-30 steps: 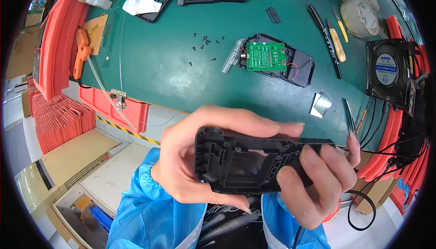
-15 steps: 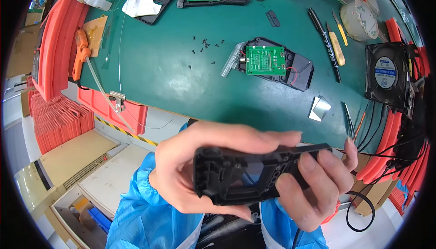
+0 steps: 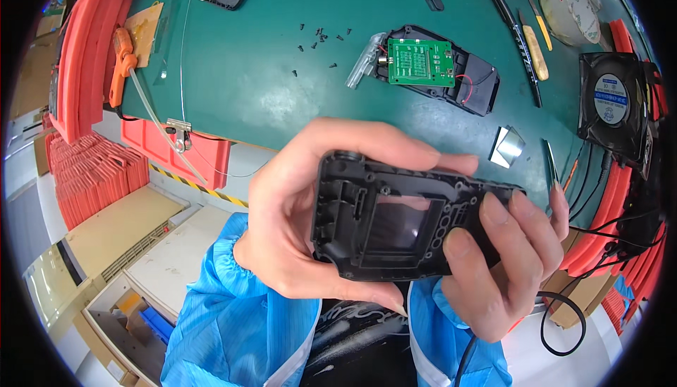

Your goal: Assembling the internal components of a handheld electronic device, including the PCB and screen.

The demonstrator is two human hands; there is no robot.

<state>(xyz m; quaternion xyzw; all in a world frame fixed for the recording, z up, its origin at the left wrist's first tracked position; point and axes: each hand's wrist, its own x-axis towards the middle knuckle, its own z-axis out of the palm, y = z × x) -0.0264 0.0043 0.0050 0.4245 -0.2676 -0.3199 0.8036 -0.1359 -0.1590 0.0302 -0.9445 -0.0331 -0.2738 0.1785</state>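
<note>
The widely curled left hand (image 3: 283, 207) and half-curled right hand (image 3: 504, 285) grip a black housing (image 3: 435, 221). Screws (image 3: 321, 35) dot the green counter (image 3: 247, 98); red foam (image 3: 81, 76) stands at left.

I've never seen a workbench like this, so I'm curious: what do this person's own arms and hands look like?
The left hand and right hand are both bare, without gloves. The left sleeve and right sleeve are loose, shiny blue fabric; the left is gathered at the wrist. A black cord crosses the right sleeve, and something red, possibly a strap, shows by that wrist.
</note>
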